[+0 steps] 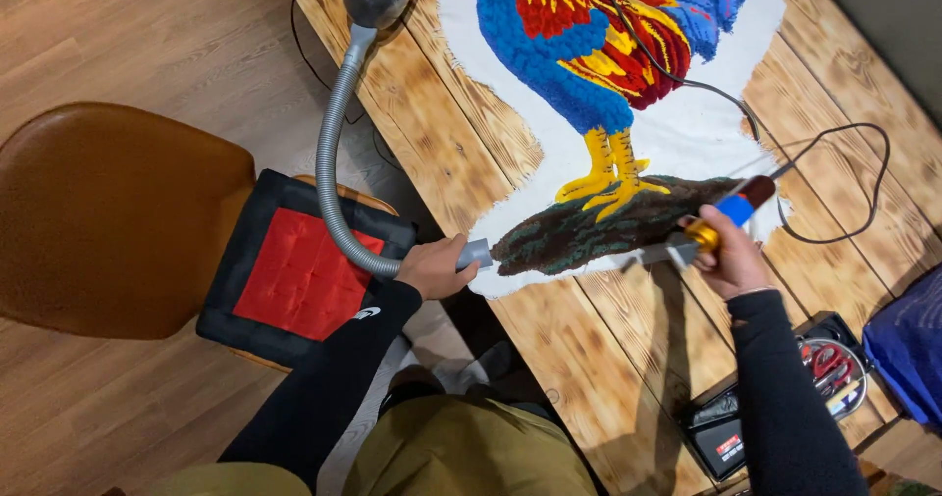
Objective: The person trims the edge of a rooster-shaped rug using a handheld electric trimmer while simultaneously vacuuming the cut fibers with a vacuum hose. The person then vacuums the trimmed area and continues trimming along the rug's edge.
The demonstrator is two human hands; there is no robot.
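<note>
Left hand (432, 268) is closed around the vacuum nozzle (475, 254); right hand (724, 253) grips the trimmer (721, 216), centre-right. Both meet the rooster rug (608, 113) edge. Risk: trimmer cord (844, 231), apparently slack, could snag pile.

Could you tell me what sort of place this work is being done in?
Probably a home craft or rug-making workspace: a tufted rooster rug lies on a wooden table, the left hand holds a vacuum hose, and an open tool case sits nearby.
</note>
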